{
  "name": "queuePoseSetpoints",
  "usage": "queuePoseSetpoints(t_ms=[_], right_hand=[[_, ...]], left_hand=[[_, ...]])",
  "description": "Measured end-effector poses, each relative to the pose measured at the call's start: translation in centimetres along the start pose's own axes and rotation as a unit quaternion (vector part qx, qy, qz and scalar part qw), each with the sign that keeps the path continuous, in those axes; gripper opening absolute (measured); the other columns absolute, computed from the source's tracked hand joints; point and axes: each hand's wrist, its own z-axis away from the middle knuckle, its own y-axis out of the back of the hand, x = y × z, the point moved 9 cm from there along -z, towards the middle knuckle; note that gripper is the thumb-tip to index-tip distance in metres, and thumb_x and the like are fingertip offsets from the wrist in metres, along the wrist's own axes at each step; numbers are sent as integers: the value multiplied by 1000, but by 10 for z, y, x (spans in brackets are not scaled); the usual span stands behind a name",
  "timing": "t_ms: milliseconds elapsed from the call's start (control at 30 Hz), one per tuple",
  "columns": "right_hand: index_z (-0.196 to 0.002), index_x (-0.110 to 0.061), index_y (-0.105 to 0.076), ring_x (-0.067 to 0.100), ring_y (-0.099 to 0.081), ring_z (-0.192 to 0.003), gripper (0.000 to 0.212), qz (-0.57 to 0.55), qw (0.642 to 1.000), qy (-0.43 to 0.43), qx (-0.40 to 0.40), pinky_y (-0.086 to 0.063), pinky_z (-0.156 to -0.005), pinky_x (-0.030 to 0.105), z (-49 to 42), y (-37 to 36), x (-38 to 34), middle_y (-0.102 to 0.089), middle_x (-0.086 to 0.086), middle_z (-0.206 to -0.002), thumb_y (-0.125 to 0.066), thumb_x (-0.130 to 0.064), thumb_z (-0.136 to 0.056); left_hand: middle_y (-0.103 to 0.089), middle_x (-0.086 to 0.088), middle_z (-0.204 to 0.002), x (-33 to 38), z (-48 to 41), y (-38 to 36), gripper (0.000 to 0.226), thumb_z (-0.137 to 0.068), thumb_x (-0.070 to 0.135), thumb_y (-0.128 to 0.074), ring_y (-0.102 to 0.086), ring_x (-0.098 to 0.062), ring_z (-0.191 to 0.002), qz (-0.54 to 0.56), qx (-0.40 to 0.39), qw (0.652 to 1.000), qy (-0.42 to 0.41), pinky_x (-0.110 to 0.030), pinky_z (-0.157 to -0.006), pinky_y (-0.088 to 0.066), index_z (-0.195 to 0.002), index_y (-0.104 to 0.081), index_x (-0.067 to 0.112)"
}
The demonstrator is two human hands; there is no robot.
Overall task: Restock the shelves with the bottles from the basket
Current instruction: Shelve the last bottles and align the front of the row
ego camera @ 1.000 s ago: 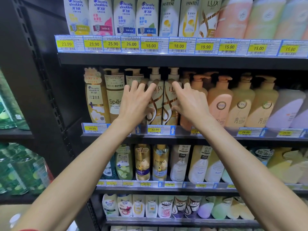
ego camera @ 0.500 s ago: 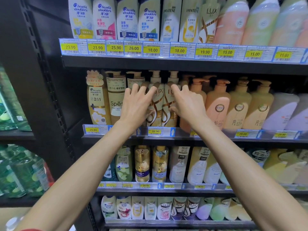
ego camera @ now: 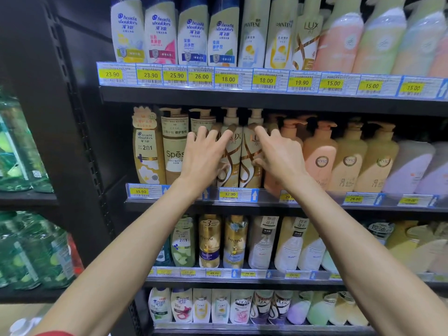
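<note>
Head view: my left hand lays spread, straight fingers on the left LUX bottle at its 3 o'clock. My right hand, fingers fanned, touches the right LUX bottle at its 9 o'clock. Both gold-swirled pump bottles stand upright above the 32.90 tag.

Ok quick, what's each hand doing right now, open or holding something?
Left hand: open, straight fingers against the left Lux bottle.
Right hand: open, fingers against the right Lux bottle.
</note>
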Motion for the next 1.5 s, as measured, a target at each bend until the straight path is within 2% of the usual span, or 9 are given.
queuePoseSetpoints(t_ms=[100, 300, 467, 833, 1333, 1500], right_hand=[[-121, -21, -32, 36, -62, -64, 65, -1, 1000, 0, 3, -34, -50, 32, 1, 0, 0, -57, 12, -92, -80, -32, -79], [-115, -17, -42, 35, -62, -61, 60, 4, 1000, 1, 4, -29, -49, 31, -2, 0, 1, -58, 12, -88, -83, -35, -76], [-112, -17, -41, 35, -60, -58, 60, -5, 1000, -1, 6, -30, -49, 30, -2, -2, 0, -56, 11, -86, -84, -35, -74], [-116, -18, -39, 37, -62, -65, 60, -4, 1000, -2, -4, -33, -51, 33, -1, -2, 0, -57, 13, -92, -80, -38, -78], [-124, -18, -37, 33, -64, -64, 63, 7, 1000, -4, -22, -41, -49, 33, 3, -4, -2, -58, 12, -96, -78, -38, -82], [-128, -18, -36, 35, -65, -69, 60, 6, 999, -6, -48, -38, -50, 32, 3, -3, -2, -58, 13, -100, -73, -39, -86]], left_hand=[[-65, -7, -101, 0, 1, 1, 75, -71, 49, -87, -53, -32, -101, -4, 5, 1000, 0, -44, -78, -42, -129, -48, 21], [-65, -7, -102, 0, 1, 0, 77, -71, 47, -87, -53, -32, -101, -6, 2, 1000, 1, -44, -79, -42, -130, -47, 20], [-65, -8, -99, 1, 0, 1, 78, -68, 49, -89, -53, -32, -98, -8, 11, 1000, 0, -43, -77, -42, -128, -48, 20], [-65, -7, -100, 0, 1, 1, 77, -68, 50, -88, -54, -33, -100, -5, 9, 1000, 5, -43, -78, -42, -128, -51, 21], [-65, -8, -99, 0, 0, 1, 78, -68, 49, -89, -55, -32, -97, -1, -15, 1000, 5, -43, -77, -43, -128, -49, 20], [-64, -8, -107, 0, 2, 2, 69, -79, 51, -80, -54, -32, -103, 8, -38, 999, 4, -43, -80, -43, -133, -50, 20]])
